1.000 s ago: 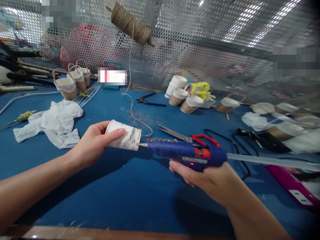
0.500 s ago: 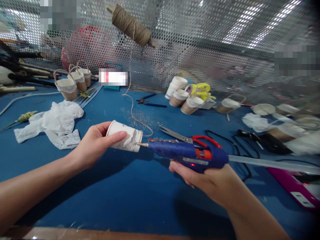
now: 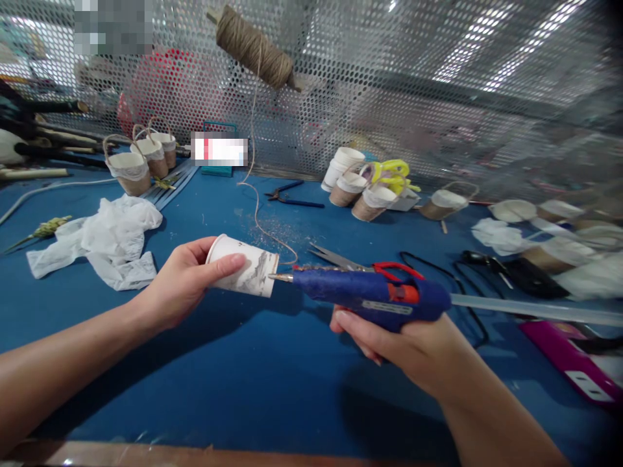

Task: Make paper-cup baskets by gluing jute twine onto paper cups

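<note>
Above the blue table [image 3: 272,383], the left hand [image 3: 178,285] has its grip wrapped around a white paper cup [image 3: 243,274], which lies on its side in the air with its base turned toward the right; the thumb rests along the top of the cup wall and the fingers curl beneath it. The right hand [image 3: 403,347] has its grip clenched around the handle of a blue glue gun [image 3: 374,299], and the metal nozzle of the gun touches the base edge of the cup. A clear glue stick [image 3: 535,310] juts from the back of the gun toward the right. Just behind the gun lie scissors [image 3: 341,261] with red handles, flat on the table. A spool of brown twine [image 3: 253,47] hangs on the perforated metal screen [image 3: 438,84] at the back, and one strand trails down onto the table near the cup. To the left lies a crumpled white plastic bag [image 3: 104,240], and behind it stand small cup baskets [image 3: 129,170] with handles. Further back in the middle sit a stack of white cups [image 3: 343,163] and blue pliers [image 3: 287,194], well apart from both hands
</note>
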`<state>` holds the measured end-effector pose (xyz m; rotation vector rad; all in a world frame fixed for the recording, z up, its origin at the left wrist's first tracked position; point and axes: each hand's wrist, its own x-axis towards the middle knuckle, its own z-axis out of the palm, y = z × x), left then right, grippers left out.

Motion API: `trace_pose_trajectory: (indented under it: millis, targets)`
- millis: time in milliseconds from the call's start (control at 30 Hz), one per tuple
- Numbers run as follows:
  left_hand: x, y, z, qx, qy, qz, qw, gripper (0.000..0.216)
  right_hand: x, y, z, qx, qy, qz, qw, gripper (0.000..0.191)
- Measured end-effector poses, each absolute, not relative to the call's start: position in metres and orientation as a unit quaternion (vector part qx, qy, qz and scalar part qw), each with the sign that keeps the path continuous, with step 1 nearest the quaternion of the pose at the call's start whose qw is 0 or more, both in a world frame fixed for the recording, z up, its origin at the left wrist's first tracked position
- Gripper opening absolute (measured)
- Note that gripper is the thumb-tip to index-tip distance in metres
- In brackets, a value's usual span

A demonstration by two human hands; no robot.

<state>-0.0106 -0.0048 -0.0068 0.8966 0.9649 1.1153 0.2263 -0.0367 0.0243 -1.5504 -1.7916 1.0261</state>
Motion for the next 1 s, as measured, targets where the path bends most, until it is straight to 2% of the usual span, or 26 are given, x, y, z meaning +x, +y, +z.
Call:
trace_pose_trajectory:
  millis: [567, 800, 1000]
  targets:
    - [-0.0101, -0.0059, -0.0065, 0.400, 0.408, 0.504, 0.648, 0.014, 0.2262, -0.0399, 0.0243, -0.559, -0.700, 0.352, 0.269, 0.018]
    - [-0.0107, -0.0053, -0.0094, 0.412, 0.396, 0.514, 0.640, 0.016, 0.2281, -0.0382, 0.0264, -0.545, -0.677, 0.397, 0.295, 0.017]
    - [-0.0102, -0.0058, -0.0096, 0.403, 0.392, 0.507, 0.653, 0.015, 0.2255, -0.0390, 0.0244, -0.559, -0.697, 0.335, 0.300, 0.018]
